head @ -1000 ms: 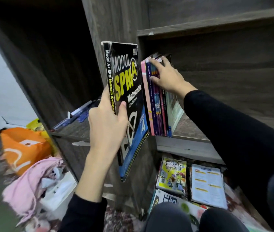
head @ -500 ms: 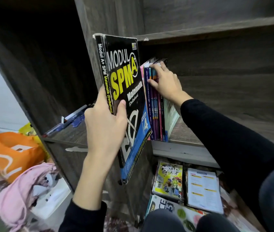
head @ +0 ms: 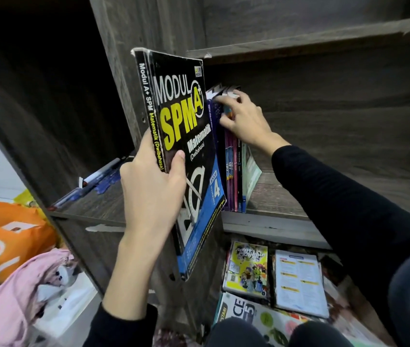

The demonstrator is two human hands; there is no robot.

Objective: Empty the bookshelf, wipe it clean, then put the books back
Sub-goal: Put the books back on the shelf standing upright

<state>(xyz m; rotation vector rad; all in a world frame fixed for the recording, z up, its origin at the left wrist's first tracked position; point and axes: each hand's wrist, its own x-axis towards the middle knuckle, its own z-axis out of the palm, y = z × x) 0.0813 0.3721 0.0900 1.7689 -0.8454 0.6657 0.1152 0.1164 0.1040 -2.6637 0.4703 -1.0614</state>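
My left hand (head: 152,189) grips the black workbook (head: 181,126) upright, thumb on its cover, fingers round the spine. Just right of it, my right hand (head: 246,121) curls over the tops of the books (head: 235,176) standing on the shelf (head: 274,196).
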